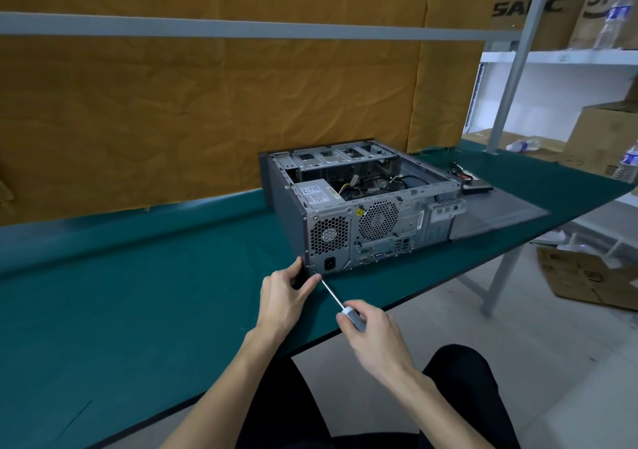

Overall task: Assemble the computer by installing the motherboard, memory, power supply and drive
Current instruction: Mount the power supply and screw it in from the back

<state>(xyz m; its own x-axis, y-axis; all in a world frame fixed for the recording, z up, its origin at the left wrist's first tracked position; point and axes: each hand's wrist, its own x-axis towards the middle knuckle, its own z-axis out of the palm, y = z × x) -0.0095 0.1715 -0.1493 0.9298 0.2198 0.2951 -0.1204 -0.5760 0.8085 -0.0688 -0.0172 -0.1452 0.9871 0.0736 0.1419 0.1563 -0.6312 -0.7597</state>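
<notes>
An open grey computer case lies on its side on the green table, its rear panel facing me. Inside it sit the power supply, cables and a drive cage. My left hand grips the case's lower left rear corner, its thumb near the screwdriver's tip. My right hand holds the pale handle of a screwdriver. The shaft points up-left, and its tip meets the rear panel's bottom left corner, just below the power socket.
A grey side panel lies flat to the right of the case, with a black drive and cables behind it. Shelves with cardboard boxes and water bottles stand at the right. A cardboard box sits on the floor under the table edge.
</notes>
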